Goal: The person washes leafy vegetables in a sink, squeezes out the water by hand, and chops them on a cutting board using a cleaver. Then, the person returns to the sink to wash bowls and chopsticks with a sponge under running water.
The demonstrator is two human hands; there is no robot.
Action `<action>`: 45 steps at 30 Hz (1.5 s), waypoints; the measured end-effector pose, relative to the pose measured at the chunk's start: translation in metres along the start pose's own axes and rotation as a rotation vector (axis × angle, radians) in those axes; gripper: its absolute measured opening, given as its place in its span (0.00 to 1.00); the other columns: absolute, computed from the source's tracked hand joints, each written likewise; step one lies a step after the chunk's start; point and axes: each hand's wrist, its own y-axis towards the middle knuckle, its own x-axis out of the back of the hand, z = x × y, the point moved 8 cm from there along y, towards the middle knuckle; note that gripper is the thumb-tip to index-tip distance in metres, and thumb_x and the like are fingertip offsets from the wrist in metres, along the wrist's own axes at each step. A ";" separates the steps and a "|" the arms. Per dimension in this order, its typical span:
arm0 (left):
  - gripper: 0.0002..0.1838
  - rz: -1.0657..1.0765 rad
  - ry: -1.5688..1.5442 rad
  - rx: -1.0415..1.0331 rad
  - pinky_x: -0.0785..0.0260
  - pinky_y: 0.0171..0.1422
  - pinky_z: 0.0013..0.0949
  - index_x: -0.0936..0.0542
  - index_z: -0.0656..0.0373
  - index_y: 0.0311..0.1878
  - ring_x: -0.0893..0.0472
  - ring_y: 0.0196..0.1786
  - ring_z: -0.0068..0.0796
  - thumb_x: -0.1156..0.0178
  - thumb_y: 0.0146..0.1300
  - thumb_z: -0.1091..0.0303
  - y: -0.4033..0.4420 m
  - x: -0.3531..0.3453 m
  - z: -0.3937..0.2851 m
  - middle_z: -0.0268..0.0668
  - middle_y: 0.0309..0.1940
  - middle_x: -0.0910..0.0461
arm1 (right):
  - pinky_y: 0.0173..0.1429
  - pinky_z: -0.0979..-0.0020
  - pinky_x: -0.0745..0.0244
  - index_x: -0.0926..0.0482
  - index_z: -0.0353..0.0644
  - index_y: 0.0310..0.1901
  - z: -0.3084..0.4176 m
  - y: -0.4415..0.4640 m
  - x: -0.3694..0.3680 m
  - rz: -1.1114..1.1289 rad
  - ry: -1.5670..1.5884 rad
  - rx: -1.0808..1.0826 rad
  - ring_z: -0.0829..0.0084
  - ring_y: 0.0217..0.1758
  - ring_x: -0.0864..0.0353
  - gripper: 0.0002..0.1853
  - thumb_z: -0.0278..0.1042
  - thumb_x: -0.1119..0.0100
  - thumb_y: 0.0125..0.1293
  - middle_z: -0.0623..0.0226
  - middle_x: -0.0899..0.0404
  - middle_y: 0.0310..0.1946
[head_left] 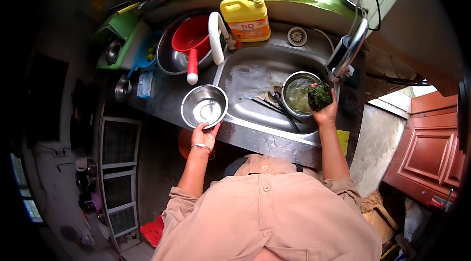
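Note:
My left hand (205, 138) grips the near rim of an empty steel bowl (204, 105), held at the left edge of the sink. In my right hand (327, 112) is a clump of dark leafy greens (320, 96), over the right rim of a second steel bowl (297, 95) with cloudy water in it. That bowl stands inside the sink basin (255, 114). A clear plastic bag (248, 80) and several dark, thin utensils (274, 107) lie left of it, by the drain.
A white faucet (215, 38) arches at the sink's back left, beside a red dipper (190, 35) in a large steel basin (169, 47). Behind stands a yellow detergent jug (247, 20). A metal pipe (354, 47) curves at the right, and a strainer (297, 37) lies behind the basin.

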 end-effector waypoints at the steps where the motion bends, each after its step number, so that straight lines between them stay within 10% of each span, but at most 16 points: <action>1: 0.24 -0.003 -0.006 -0.004 0.23 0.55 0.43 0.36 0.73 0.58 0.26 0.56 0.58 0.52 0.54 0.82 -0.001 0.004 -0.002 0.56 0.54 0.30 | 0.54 0.59 0.24 0.25 0.38 0.51 -0.002 -0.001 0.000 0.002 -0.003 -0.007 0.61 0.51 0.22 0.26 0.55 0.53 0.65 0.57 0.21 0.49; 24: 0.18 0.015 0.325 -0.118 0.21 0.50 0.46 0.32 0.70 0.53 0.21 0.49 0.43 0.51 0.59 0.79 -0.004 0.016 -0.029 0.48 0.47 0.24 | 0.48 0.62 0.22 0.20 0.48 0.39 0.013 -0.028 0.012 -0.144 -0.039 0.122 0.64 0.41 0.19 0.14 0.47 0.51 0.65 0.67 0.18 0.37; 37: 0.26 0.156 0.108 0.287 0.25 0.57 0.42 0.36 0.73 0.58 0.24 0.55 0.48 0.45 0.66 0.61 -0.005 0.014 0.002 0.55 0.55 0.29 | 0.51 0.57 0.26 0.21 0.48 0.44 0.013 -0.024 0.000 -0.190 -0.045 0.129 0.62 0.46 0.22 0.18 0.53 0.50 0.65 0.67 0.20 0.41; 45: 0.45 0.605 0.474 0.496 0.46 0.67 0.59 0.56 0.46 0.73 0.43 0.70 0.46 0.58 0.61 0.31 -0.026 -0.160 0.161 0.43 0.70 0.47 | 0.57 0.56 0.27 0.26 0.48 0.55 -0.023 -0.022 -0.060 -0.025 -0.124 0.186 0.62 0.52 0.24 0.17 0.41 0.55 0.67 0.64 0.22 0.49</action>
